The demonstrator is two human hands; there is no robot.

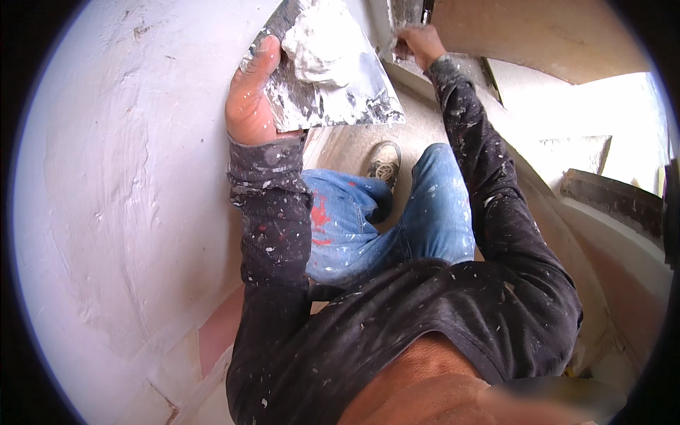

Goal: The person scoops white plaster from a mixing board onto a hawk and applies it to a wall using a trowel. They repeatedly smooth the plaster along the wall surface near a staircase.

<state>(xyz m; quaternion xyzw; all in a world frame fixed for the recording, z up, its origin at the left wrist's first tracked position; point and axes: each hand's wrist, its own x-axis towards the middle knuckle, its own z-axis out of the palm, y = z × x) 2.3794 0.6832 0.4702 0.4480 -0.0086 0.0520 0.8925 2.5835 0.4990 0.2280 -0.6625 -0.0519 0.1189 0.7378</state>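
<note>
My left hand (251,95) grips the left edge of a paint-smeared metal plate (368,103), thumb over its top, carrying a thick lump of white paste (319,46). My right hand (423,44) is raised at upper right, fingers curled, beside a narrow pale edge (384,25) next to a dark gap; what they hold, if anything, is too small and hidden to make out. Both dark sleeves are flecked with paint.
A patchy white wall (120,177) fills the left. A brown panel (538,39) hangs at upper right, over a bright opening with a dark ledge (605,195) below. My shoe (384,164) and paint-stained jeans show on the pale floor beneath, with pinkish surfaces at lower left.
</note>
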